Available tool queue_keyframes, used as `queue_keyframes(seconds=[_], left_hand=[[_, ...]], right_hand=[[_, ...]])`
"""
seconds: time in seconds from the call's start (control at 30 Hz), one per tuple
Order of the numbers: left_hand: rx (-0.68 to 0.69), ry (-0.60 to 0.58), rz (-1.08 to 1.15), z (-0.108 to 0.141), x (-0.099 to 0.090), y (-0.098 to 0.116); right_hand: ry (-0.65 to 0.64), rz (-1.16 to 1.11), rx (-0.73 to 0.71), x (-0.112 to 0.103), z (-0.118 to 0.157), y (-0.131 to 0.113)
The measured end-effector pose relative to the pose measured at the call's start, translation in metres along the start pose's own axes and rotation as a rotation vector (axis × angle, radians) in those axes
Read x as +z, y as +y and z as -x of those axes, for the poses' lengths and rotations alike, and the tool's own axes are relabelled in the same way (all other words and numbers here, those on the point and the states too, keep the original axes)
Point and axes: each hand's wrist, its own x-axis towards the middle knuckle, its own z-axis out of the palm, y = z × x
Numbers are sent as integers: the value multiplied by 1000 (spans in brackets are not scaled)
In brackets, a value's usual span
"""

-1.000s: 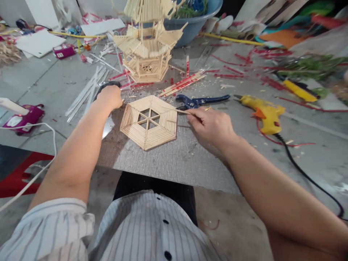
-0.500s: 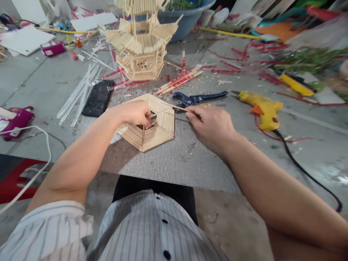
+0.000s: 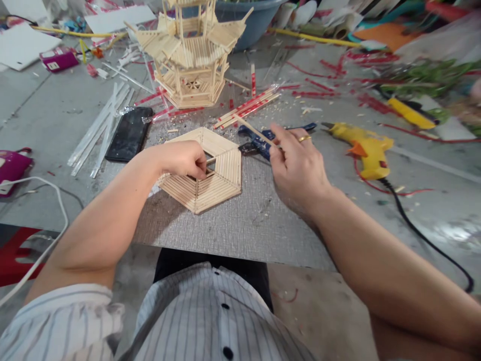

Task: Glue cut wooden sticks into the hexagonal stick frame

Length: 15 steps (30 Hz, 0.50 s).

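Note:
A hexagonal panel of thin wooden sticks [image 3: 221,173] lies flat near the table's front edge, with an opening at its centre. My left hand [image 3: 186,159] reaches over the panel, its fingers pinched at that opening; what they grip is too small to make out. To the right, my right hand [image 3: 298,163] is closed on a thin wooden stick [image 3: 251,129] that points up and left, its far end raised beyond the panel's corner. Blue cutters [image 3: 257,140] lie just behind my right hand, partly covered by it.
Behind the panel stands a wooden stick pagoda [image 3: 195,60], with red-wrapped sticks [image 3: 248,110] beside it. A phone [image 3: 130,134] and clear glue sticks [image 3: 99,130] are at left. A yellow glue gun [image 3: 366,148] lies at right, its black cord trailing forward.
My right hand has moved slightly right, drawing the stick away from the panel and tilting it. My left hand stays at the opening. The view has shifted a little.

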Motion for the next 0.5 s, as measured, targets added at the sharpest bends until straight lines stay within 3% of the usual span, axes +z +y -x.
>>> queue_keyframes(seconds=[0.2, 0.5], left_hand=[[-40, 18, 23, 4, 1, 4], [-36, 57, 32, 7, 3, 3]], right_hand=[[65, -54, -27, 3, -8, 16], [129, 89, -54, 3, -22, 43]])
